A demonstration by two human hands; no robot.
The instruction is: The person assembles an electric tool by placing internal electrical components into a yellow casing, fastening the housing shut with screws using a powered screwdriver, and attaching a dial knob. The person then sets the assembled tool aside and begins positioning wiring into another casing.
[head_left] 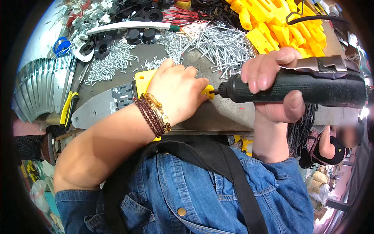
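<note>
Bright, even light fills the view, with glare off the heaped screws [224,45] and metal blades [37,87]. Fisheye bending and a dark rim mark the edges, where detail blurs.

Cluttered grey surface [230,113] strewn with fastenings and parts.

A heap of long silver screws [222,45] lay toward twelve o'clock, with a spread of shorter screws [111,62] at about eleven. Yellow plastic handle parts [280,29] were piled at one o'clock, touching the long screws' edge. Black round discs [142,35] sat near the far edge at eleven, just beside a white-handled tool [128,26] lying crosswise. A fanned stack of grey metal blades [37,87] occupied nine o'clock, with a yellow-and-black handled tool [68,107] just beside it. A flat metal blade [95,109] with a slotted plate lay near the middle, joined to a yellow piece [144,80].
</note>
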